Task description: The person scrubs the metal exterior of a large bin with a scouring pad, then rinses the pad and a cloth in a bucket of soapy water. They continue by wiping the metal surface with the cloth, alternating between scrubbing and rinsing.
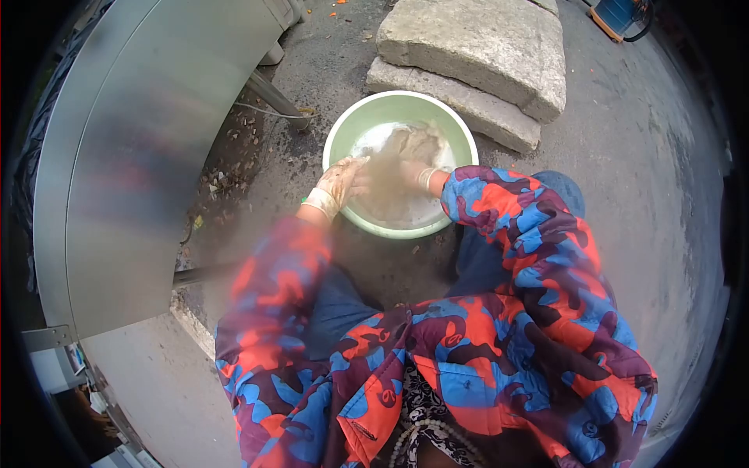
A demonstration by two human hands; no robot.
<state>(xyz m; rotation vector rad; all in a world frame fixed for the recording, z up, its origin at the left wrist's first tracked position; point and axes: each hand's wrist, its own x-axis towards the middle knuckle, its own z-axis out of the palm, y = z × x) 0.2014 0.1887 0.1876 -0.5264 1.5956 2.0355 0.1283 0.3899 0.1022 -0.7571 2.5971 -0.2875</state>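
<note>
A pale green round basin (468, 144) stands on the ground between my knees, with whitish, foamy water (374, 136) in it. A soaked beige-grey clump, like cloth (417, 144), lies in the water toward the back right. My left hand (341, 181), in a thin, stained glove, reaches over the left rim with its fingers stretched inward. My right hand (415, 176), also gloved, is inside the basin, right at the near side of the clump. A blurry smear hides its fingertips, and I cannot tell whether they grip the clump.
Two stacked concrete slabs (476, 54) sit just behind the basin. A metal-topped table (140, 156) rises at the left, its leg (277, 100) close by. Dry leaves litter the ground beneath it. A blue and orange machine (620, 17) stands at the far right.
</note>
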